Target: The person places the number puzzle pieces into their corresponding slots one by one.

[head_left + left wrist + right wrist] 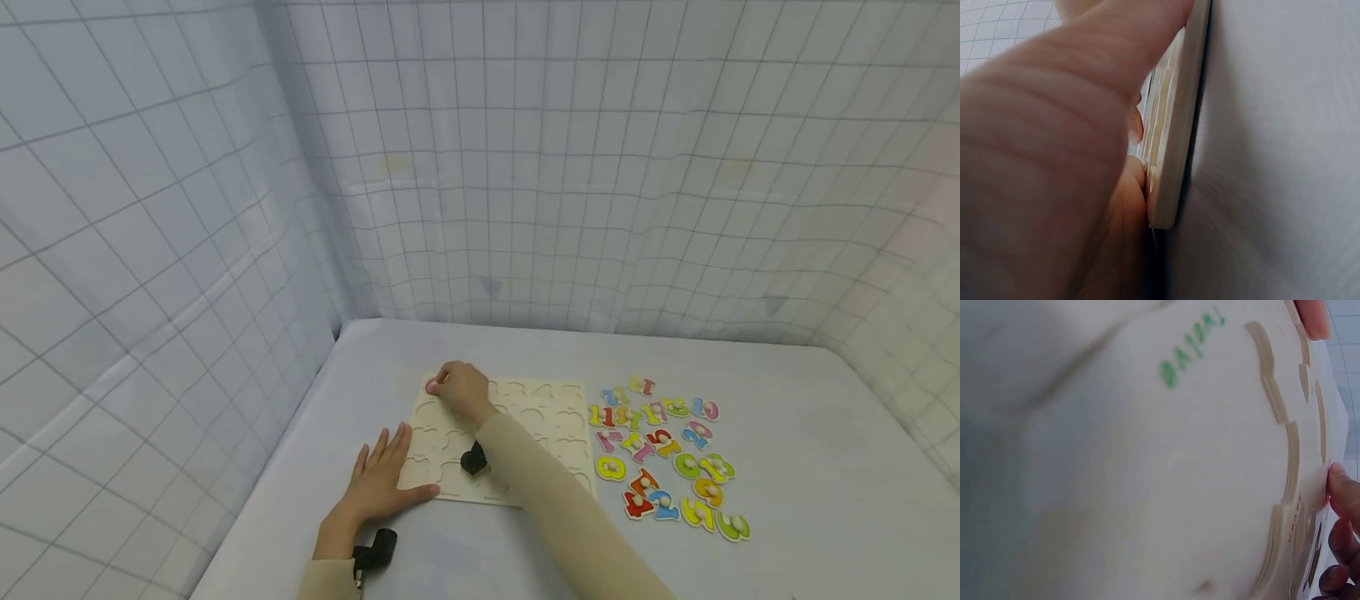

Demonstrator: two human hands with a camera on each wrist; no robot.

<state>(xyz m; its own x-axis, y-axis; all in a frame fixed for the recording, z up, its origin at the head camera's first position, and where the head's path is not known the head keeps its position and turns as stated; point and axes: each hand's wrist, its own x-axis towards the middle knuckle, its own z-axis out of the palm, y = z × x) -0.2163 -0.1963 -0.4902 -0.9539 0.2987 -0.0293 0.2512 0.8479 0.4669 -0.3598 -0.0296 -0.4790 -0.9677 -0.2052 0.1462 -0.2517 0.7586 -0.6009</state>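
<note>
A pale wooden puzzle board [531,421] with number-shaped recesses lies on the table. My left hand [382,479] is spread at its near left corner, with fingers along the left edge and the thumb at the front edge. In the left wrist view, that hand lies against the side of the board [1182,125]. My right hand [463,392] reaches across to the far left corner and pinches a small pink puzzle piece [431,387] over the first recess. Its curled fingers [1346,494] show close to the board in the right wrist view, and the piece is mostly hidden there.
Several colourful number pieces [663,444] with knobs lie scattered on the white table [813,467] right of the board. A yellow zero [611,468] lies nearest the board's right edge. Grid-patterned white curtains [525,208] stand behind and to the sides.
</note>
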